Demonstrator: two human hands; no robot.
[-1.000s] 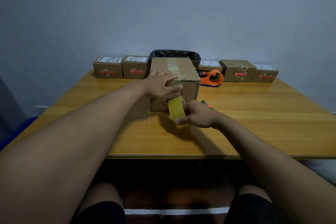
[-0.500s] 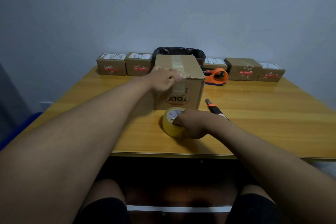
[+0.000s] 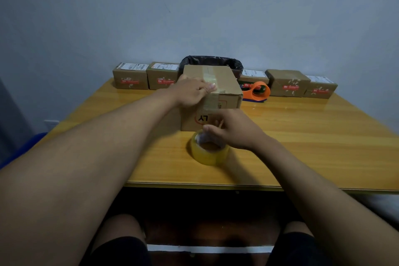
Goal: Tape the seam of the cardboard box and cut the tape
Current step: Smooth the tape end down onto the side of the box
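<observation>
Scuffed pale blue-grey wall [image 3: 194,6] behind a glossy yellow wooden table [image 3: 313,140].

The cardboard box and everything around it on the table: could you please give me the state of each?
Cardboard box: closed, tape along top seam and down the front.
Tape roll: lying flat on the table.
Left hand: pressing tape on the box top.
Right hand: above the roll, blurred.
Orange dispenser: untouched.
Small boxes: closed.

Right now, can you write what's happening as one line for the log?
left hand: pressing tape on box top | right hand: above roll, blurred | roll: flat on table | tape: uncut
</observation>
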